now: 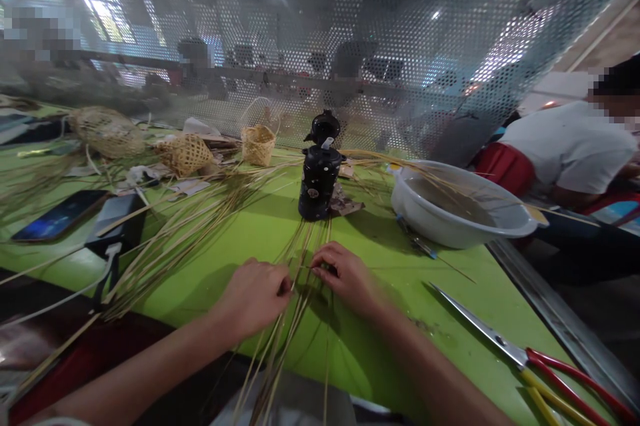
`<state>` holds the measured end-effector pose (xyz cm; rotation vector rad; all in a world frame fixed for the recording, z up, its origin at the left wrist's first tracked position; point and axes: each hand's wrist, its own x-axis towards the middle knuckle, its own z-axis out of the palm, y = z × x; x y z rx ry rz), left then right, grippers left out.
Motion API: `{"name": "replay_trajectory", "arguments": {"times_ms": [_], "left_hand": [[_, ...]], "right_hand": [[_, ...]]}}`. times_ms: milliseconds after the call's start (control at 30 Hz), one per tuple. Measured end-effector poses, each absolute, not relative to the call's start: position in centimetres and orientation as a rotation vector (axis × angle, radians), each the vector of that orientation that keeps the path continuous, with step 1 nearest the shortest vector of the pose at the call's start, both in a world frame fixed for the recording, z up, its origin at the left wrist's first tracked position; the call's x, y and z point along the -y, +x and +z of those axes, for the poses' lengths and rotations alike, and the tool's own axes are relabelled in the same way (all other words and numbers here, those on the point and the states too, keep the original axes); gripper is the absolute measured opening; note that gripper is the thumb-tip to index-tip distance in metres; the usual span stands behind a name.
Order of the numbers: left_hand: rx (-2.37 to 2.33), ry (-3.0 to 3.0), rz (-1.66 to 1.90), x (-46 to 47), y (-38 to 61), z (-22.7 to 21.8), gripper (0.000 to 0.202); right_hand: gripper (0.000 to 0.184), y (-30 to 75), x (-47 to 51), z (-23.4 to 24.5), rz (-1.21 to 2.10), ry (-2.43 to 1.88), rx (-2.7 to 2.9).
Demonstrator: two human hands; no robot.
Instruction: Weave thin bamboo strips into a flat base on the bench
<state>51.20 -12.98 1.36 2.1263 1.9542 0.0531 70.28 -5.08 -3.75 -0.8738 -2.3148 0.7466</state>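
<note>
Several thin bamboo strips (297, 309) run from under a black water bottle (316, 186) toward me over the green table (380, 346). My left hand (260, 289) lies at the left of these strips, its fingers curled and pressed together at them. From the right, my right hand (345, 273) pinches a thin strip with thumb and forefinger. That strip seems to cross the lengthwise ones between my hands. The bottle stands upright on the strips' far ends, its lid flipped up. What my left fingertips grip is partly hidden.
At right, a white basin (450, 206) of water has long strips across it; large scissors (500, 343) lie nearer. Leftward are a strip bundle (190, 233), a phone (63, 213), a black box with a cable (117, 223) and woven baskets (259, 144). A person (570, 139) sits at right.
</note>
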Motion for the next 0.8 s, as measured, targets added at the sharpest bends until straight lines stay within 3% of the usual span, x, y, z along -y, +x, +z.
{"name": "replay_trajectory", "arguments": {"times_ms": [467,800], "left_hand": [[-1.882,1.834,0.407,13.0,49.5,0.9,0.013],[-1.405,1.399,0.834,12.4,49.0,0.5,0.016]], "right_hand": [[0.008,70.4,4.9,-3.7,0.808,-0.821,2.315],[0.018,70.4,4.8,-3.9,0.798,-0.831,2.359]]}}
